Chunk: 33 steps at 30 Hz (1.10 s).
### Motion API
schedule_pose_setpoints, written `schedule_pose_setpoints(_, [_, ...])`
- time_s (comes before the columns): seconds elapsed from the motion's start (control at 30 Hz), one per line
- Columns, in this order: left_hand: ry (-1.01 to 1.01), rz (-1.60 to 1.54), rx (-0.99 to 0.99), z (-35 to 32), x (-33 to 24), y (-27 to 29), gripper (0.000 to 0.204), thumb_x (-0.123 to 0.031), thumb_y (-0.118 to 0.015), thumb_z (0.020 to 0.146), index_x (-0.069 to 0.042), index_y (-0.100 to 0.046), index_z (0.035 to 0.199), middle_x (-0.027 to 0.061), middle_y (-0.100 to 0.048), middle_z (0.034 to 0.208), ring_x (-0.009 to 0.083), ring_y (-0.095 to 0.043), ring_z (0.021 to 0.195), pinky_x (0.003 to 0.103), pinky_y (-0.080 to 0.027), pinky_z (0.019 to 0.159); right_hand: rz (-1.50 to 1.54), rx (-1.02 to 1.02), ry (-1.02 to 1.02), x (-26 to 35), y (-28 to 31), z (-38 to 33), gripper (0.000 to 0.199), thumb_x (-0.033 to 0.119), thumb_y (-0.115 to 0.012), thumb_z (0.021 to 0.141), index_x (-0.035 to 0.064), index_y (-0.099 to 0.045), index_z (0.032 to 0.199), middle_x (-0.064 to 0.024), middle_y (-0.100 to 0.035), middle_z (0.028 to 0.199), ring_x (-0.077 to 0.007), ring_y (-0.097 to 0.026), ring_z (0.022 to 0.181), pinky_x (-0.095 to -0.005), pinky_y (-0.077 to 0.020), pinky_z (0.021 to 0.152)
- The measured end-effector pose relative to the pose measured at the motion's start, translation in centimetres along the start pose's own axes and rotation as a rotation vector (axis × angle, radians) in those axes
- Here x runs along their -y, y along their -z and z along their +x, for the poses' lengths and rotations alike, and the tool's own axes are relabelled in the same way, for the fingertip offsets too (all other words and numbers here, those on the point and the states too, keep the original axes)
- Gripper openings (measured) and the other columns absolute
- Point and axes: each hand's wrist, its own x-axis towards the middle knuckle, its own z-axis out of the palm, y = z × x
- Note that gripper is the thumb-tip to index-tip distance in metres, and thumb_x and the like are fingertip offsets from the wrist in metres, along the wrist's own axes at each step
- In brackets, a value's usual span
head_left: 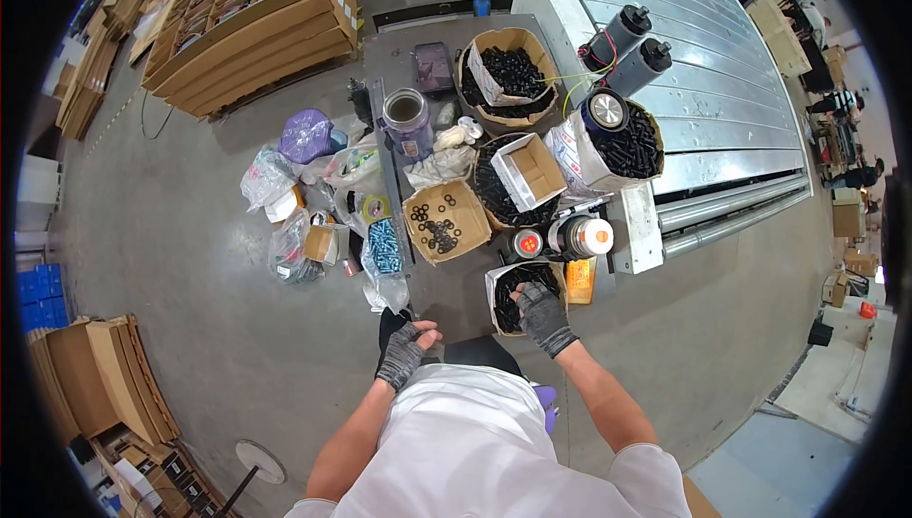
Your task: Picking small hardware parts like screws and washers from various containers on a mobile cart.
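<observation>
My right hand (542, 316), in a grey fingerless glove, reaches into a small open box (498, 276) lined with white. Its fingers curl down onto the slim black pieces (528, 276) inside, and I cannot make out what is between them. My left hand (406, 352), gloved the same way, is held low by the table's front edge, close to my lap. Its fingers are bent in toward the thumb; anything between them is too small to name. Between and beyond the hands stands a shallow cardboard box (425, 219) with black rings on its bottom.
Behind are boxes of black parts (508, 69), a small empty carton (528, 172), a purple jar (408, 124) and a flask with a white-orange lid (591, 237). Blue screws (384, 247) and plastic bags (269, 179) lie left. A metal roller conveyor (703, 90) borders the right.
</observation>
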Motion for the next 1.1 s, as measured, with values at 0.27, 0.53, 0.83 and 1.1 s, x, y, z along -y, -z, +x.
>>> schedule_pose_setpoints(0.27, [-0.200, 0.388, -0.065, 3.7, -1.3, -0.9, 0.023, -0.015, -0.063, 0.088, -0.003, -0.062, 0.108, 0.0098, -0.069, 0.091, 0.0171, -0.065, 0.082, 0.030, -0.051, 0.074, 0.013, -0.074, -0.084, 2.1, 2.3, 2.5, 0.026, 0.010, -0.065, 0.073, 0.0052, -0.065, 0.099, -0.0151, -0.063, 0.103, -0.0326, -0.060, 0.098, -0.0428, -0.0488, 0.083])
schedule_pose_setpoints(0.53, [-0.265, 0.368, -0.052, 7.3, -2.0, -3.5, 0.021, -0.013, -0.064, 0.086, -0.004, -0.064, 0.105, 0.0115, -0.069, 0.087, 0.0197, -0.066, 0.081, 0.032, -0.051, 0.074, -0.340, 0.307, -0.423, 1.5, -1.6, 12.5, 0.016, 0.021, -0.059, 0.080, 0.0103, -0.071, 0.083, -0.0142, -0.070, 0.079, -0.0326, -0.069, 0.074, -0.0455, -0.0522, 0.063])
schedule_pose_setpoints(0.83, [-0.335, 0.395, -0.101, 7.4, 1.0, -1.3, 0.022, -0.012, -0.061, 0.086, -0.002, -0.065, 0.106, 0.0106, -0.070, 0.087, 0.0180, -0.065, 0.078, 0.030, -0.051, 0.073, -0.443, 0.454, -0.508, 1.0, -4.5, 14.5, 0.019, 0.020, -0.060, 0.074, 0.0107, -0.074, 0.083, -0.0149, -0.071, 0.086, -0.0319, -0.069, 0.083, -0.0455, -0.0527, 0.070])
schedule_pose_setpoints(1.1, [-0.353, 0.290, -0.112, 10.0, -2.0, -3.9, 0.030, -0.016, -0.061, 0.085, -0.009, -0.065, 0.114, 0.0161, -0.069, 0.095, 0.0300, -0.066, 0.090, 0.037, -0.050, 0.082, -0.362, 0.334, -0.552, 2.2, -3.1, 14.6, 0.023, 0.026, -0.063, 0.071, 0.0087, -0.072, 0.084, -0.0159, -0.069, 0.090, -0.0338, -0.067, 0.088, -0.0439, -0.0516, 0.076])
